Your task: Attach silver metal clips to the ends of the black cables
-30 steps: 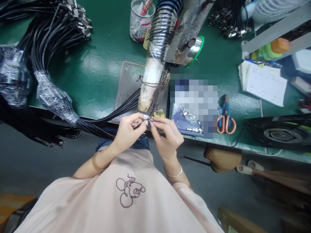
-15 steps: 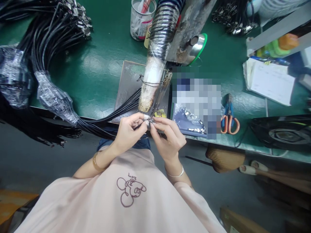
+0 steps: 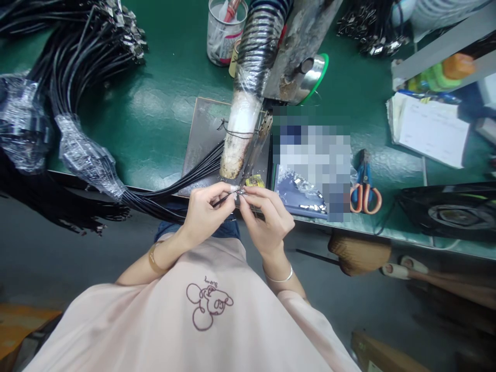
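Observation:
At the table's front edge my left hand (image 3: pixel 205 209) is closed in a pinch on the end of a black cable (image 3: pixel 222 199). White wrapping covers some of its fingertips. Facing it, my right hand (image 3: pixel 269 214) pinches a tiny metal connector (image 3: pixel 241 191) at that cable end. The fingertips of both hands almost meet, and the connector's details are too small to make out. To the left, a bundle of black cables (image 3: pixel 149 199) comes out of a plastic wrap (image 3: pixel 87 155) and fans onto a grey board (image 3: pixel 205 124).
A duct pipe (image 3: pixel 242 116) hangs just beyond my hands, beside a solder spool (image 3: pixel 315 77). Orange-handled pliers (image 3: pixel 364 186) and a paper pad (image 3: pixel 434 132) lie to the right. A tin can (image 3: pixel 227 33) stands behind. More cables (image 3: pixel 96 46) with metal ends are at far left.
Both hands stay at nearly the same spot, pinching the cable end and connector. My right hand has shifted slightly left, and the whole view has drifted a little.

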Demonstrator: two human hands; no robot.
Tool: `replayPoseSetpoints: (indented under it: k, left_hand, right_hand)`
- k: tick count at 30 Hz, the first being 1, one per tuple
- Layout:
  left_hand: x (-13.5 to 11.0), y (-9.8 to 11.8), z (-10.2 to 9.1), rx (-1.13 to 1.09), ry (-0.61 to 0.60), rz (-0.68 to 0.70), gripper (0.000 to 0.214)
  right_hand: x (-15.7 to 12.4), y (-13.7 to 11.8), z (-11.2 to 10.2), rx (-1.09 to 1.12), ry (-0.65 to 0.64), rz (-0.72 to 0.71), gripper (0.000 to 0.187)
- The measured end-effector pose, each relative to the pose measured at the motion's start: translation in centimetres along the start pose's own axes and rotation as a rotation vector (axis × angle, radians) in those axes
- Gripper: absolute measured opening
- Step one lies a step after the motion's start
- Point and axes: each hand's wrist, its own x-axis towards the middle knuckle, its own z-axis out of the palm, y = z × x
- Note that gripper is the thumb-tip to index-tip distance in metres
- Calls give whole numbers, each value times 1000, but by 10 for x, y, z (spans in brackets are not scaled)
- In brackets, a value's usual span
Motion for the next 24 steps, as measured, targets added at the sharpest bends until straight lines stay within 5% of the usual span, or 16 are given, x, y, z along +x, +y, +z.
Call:
replayPoseSetpoints:
  k: [6,9,13,17,20,24]
  left_hand:
    - [-1,-1,1,0,23,13,11]
    - [-1,0,-1,-95,-23,-95,9]
    - [1,1,-15,-370,-461,-352,22]
    - [6,-3,-33,-481,-978,-375,17]
    - [10,-2,-37,-475,-1146,-301,12]
    - [6,8,-28,-278,-1046,-120,19]
  right_hand:
    - [0,1,4,4,4,-3,16]
    - [2,-3,-8,31,-40,45,15]
    - [3,-13,-49,137,-179,190,14]
    - [2,-3,-81,-8,246,125,20]
    - [7,29,-83,-284,-64,252,14]
    - [19,77,-73,-366,-353,312,17]
